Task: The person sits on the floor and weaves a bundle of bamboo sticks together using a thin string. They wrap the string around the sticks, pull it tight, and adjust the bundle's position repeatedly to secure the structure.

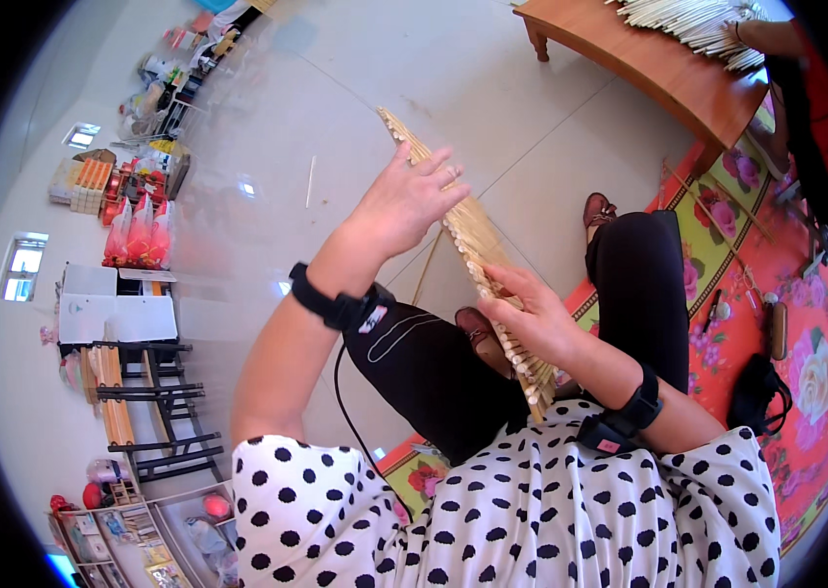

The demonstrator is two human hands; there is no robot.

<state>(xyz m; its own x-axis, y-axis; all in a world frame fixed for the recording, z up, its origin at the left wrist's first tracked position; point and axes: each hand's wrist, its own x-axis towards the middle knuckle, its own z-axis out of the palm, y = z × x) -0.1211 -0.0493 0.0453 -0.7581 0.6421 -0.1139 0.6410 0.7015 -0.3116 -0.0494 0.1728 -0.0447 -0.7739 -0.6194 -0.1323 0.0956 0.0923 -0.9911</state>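
Note:
A panel of pale yellow plant stalks (473,235), laid side by side, slants from the middle of the view down to my lap. Its row of cut stalk ends runs along the edge nearest me. At the far part of the panel is my left hand (409,201), its fingers stretched out across the stalks and partly spread; its thumb is hidden. My right hand (536,318) grips the same panel lower down, thumb on the near side and fingers over the edge. The panel's lower end rests by my dotted shirt, between my legs.
On the far right, a brown wooden table (630,59) bears a heap of pale stalks (693,29), touched by another person's hand (767,36). A red flowered mat (806,333) holds small tools and a black cloth item (759,394). One loose stalk (311,182) lies on the tiles.

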